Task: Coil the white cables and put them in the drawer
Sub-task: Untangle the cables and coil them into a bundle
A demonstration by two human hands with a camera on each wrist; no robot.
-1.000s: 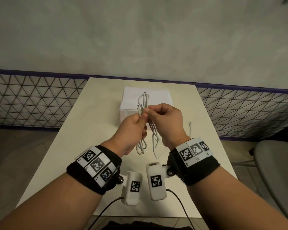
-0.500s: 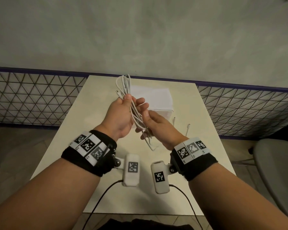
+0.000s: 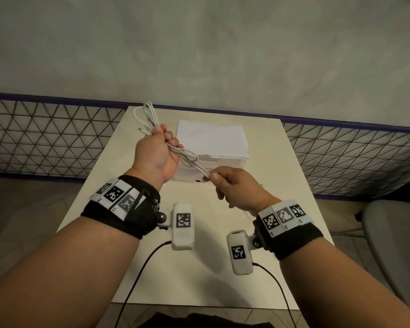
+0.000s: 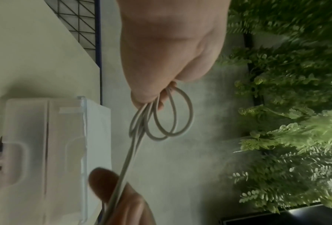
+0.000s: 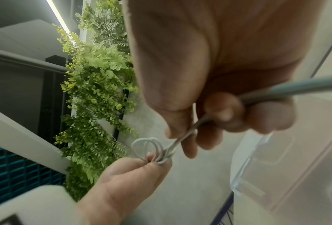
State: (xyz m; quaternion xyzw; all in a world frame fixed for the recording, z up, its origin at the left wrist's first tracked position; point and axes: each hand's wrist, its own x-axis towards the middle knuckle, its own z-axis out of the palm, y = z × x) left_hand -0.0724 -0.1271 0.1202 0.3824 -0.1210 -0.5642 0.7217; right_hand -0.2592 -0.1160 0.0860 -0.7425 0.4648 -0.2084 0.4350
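A white cable [image 3: 149, 117] is gathered into loops that stick up out of my left hand [image 3: 160, 147], whose fingers are curled round the bundle. From there a taut stretch of the cable [image 3: 194, 163] runs down and right to my right hand [image 3: 220, 183], which pinches it between thumb and fingers. In the left wrist view the cable loops [image 4: 169, 117] hang below my left fist. In the right wrist view the cable strand [image 5: 182, 140] passes through my right fingers [image 5: 224, 112]. Behind both hands stands a white translucent drawer box [image 3: 213, 140] on the table.
The cream table [image 3: 85, 204] is narrow, with a wire mesh fence [image 3: 45, 136] on both sides and a grey wall behind. A grey chair [image 3: 393, 235] stands at the right. Another thin white cable [image 3: 260, 185] peeks out on the table behind my right hand.
My hands have drawn apart: the left moved left and closed into a fist on the loops, the right slid down and right along the cable, pulling the strand taut.
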